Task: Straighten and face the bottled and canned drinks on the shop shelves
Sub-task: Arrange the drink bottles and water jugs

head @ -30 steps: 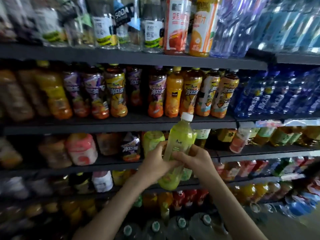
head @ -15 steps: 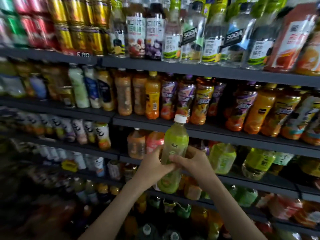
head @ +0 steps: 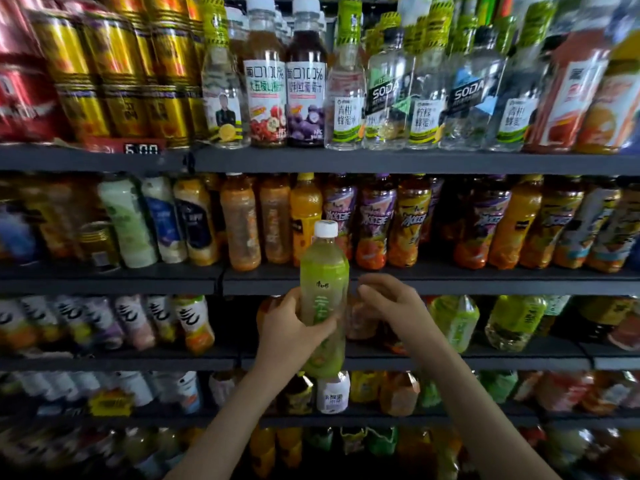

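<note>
Green plastic bottle [head: 323, 289] is upright in front of the shelf edge [head: 450, 282], L hand [head: 287, 330] fingers wrapped round its waist; R hand [head: 388, 299] just beside, fingers loose, holding nothing. Looks full, so fairly heavy; smooth label prob. slippery, so grip mid-body.

A shop is shown: dark shelves [head: 415, 162] are stacked one above another and packed with rows of bottles [head: 304, 88] and cans [head: 117, 98], many of one kind set side by side, and a price tag [head: 142, 149] reading 6.00 is fixed to one shelf edge.
</note>
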